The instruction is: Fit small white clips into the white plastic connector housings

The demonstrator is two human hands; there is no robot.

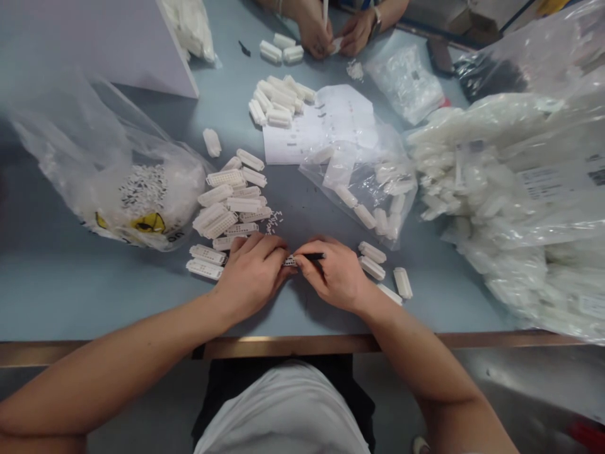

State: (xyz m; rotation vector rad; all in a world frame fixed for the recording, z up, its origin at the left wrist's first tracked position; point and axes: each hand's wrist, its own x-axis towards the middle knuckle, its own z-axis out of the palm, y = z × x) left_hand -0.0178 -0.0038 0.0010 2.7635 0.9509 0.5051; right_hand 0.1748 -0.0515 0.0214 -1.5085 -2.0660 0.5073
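Note:
My left hand (255, 268) is closed around a small white plastic connector housing (290, 260), of which only the end with dark holes shows between my fingers. Pinched in my right hand (333, 271) is a thin black pen-like tool (314, 256), its tip at the housing. A heap of white connector housings (243, 205) with rows of holes lies just beyond my left hand. Tiny white pins (273, 222) are scattered beside that heap. Several more white housings (372, 267) rest to the right of my right hand.
A clear bag of small pieces (144, 189) stands at left. Printed paper (288, 142) and a bag of white parts (363, 189) lie in the middle. Large filled plastic bags (515, 176) crowd the right. Across the table, another person's hands (335, 34) work near more housings (281, 98).

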